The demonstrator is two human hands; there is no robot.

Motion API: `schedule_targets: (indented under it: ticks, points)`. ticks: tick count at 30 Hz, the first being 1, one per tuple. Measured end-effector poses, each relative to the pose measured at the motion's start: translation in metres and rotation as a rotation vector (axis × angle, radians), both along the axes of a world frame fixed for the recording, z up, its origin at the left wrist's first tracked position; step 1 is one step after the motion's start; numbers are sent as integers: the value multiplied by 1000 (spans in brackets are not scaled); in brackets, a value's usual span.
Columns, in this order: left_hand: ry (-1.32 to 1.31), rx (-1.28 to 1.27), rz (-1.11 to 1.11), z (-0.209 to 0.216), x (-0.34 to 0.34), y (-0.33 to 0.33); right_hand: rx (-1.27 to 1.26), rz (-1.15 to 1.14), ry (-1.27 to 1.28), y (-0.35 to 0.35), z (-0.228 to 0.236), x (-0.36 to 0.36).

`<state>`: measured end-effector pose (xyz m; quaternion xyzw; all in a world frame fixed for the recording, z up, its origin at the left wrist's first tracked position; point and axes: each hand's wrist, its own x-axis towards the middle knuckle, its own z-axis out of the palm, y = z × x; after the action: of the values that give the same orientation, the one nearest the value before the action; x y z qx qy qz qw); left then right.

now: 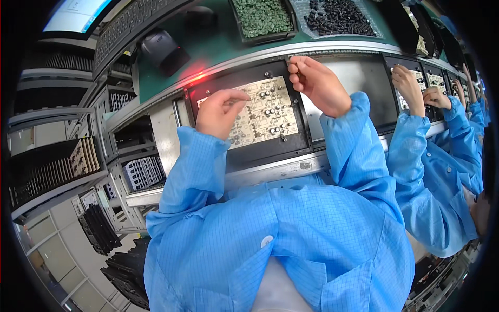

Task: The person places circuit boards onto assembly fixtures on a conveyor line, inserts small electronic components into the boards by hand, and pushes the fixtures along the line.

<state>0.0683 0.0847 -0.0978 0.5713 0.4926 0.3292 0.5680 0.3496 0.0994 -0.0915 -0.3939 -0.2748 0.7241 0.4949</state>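
Observation:
My left hand (221,113) is above the left part of a cream circuit board (254,122), its fingers bent and the thumb close to the index fingertip. Whatever may be between them is too small to tell. The board lies in a black carrier frame (249,155) and bears several small black round parts. Beyond the frame's far right corner, my right hand (323,87) is raised with its fingers curled and the fingertips pinched together. What they hold, if anything, I cannot make out. My left hand hides part of the board.
A bin of green parts (262,18) and a bag of black parts (338,18) lie at the back. A scanner (163,51) casts red light on the rail. Co-workers' hands (408,88) work at the right. Racks of boards (57,169) stand at the left.

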Motion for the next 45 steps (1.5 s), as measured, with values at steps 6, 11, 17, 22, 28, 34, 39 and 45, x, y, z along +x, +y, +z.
schedule_targets:
  ticks: [6, 11, 17, 22, 28, 34, 39, 45]
  points:
    - [463, 411, -84, 11, 3, 1, 139, -17, -292, -11, -11, 8]
    - [509, 529, -107, 13, 3, 1, 184, -145, -606, -6, -22, 56]
    - [479, 475, -43, 13, 6, -1, 59, 454, -1452, -11, -29, 71]
    - [594, 568, -102, 12, 8, 2, 188, 878, -1796, -14, -74, 73]
    - [707, 694, -131, 4, 7, 3, 127, 935, -1736, -6, -78, 75]
    - [712, 752, -171, 0, 9, 3, 258, 914, -1786, -8, -97, 79]
    - [711, 900, -194, -7, 8, 1, 454, 445, -1496, -15, -61, 68]
    - [578, 626, -165, -7, -1, -1, 370, 113, -747, -42, -17, -9]
